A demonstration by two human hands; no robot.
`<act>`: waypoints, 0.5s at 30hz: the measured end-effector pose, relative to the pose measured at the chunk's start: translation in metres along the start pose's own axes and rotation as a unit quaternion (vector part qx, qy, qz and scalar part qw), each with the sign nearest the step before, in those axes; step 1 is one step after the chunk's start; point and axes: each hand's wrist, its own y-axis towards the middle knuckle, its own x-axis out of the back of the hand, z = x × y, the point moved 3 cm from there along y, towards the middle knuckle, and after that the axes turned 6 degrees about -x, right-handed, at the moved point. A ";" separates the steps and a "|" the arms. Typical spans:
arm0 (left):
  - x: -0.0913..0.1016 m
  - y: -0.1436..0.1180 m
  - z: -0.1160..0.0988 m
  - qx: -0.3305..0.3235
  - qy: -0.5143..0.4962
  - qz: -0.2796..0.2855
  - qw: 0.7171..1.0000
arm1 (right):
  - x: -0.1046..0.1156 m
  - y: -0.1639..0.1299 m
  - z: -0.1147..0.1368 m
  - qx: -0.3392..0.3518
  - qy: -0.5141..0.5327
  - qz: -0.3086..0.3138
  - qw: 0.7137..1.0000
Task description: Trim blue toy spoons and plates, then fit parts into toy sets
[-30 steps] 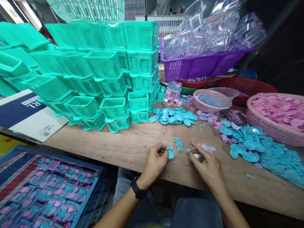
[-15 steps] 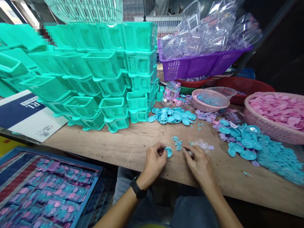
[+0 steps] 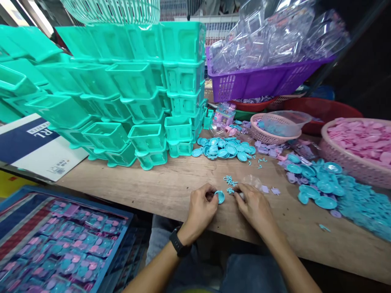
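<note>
My left hand (image 3: 203, 205), with a black watch on its wrist, pinches a small round turquoise dish (image 3: 219, 197) just above the wooden table. Close by on the right, my right hand (image 3: 252, 203) has its thumb and fingers drawn together at a little heap of tiny turquoise hook-shaped pieces (image 3: 230, 183). Its fingertips touch the near pieces; whether one is pinched between them is too small to make out. Behind both hands lies a pile of turquoise oval dishes (image 3: 226, 148). A crumpled clear plastic bag (image 3: 253, 181) rests beyond my right hand.
Stacked green plastic bins (image 3: 134, 106) rise at the back left. A purple basket (image 3: 244, 83) of clear plastic cases stands behind. To the right are a pink basket (image 3: 351, 171) of pink parts and a turquoise heap (image 3: 360, 203). A blue crate (image 3: 122, 232) holds packed sets at lower left.
My right hand has come in closer to my left and to the small pieces, some of which now lie apart nearer the dish. The left hand still holds the dish. The view has shifted slightly.
</note>
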 end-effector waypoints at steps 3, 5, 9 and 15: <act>0.000 0.000 -0.001 0.001 -0.008 0.002 1.000 | 0.004 -0.003 -0.008 -0.053 0.081 -0.021 0.995; 0.000 0.000 -0.002 0.003 -0.011 0.003 1.000 | 0.006 -0.006 -0.015 -0.081 0.113 -0.020 0.990; -0.001 0.000 -0.003 -0.004 -0.008 -0.004 1.000 | 0.013 -0.012 -0.027 -0.091 0.087 -0.045 0.991; -0.002 0.000 -0.002 -0.005 0.000 -0.004 1.000 | 0.019 -0.019 -0.037 -0.118 0.047 -0.076 0.989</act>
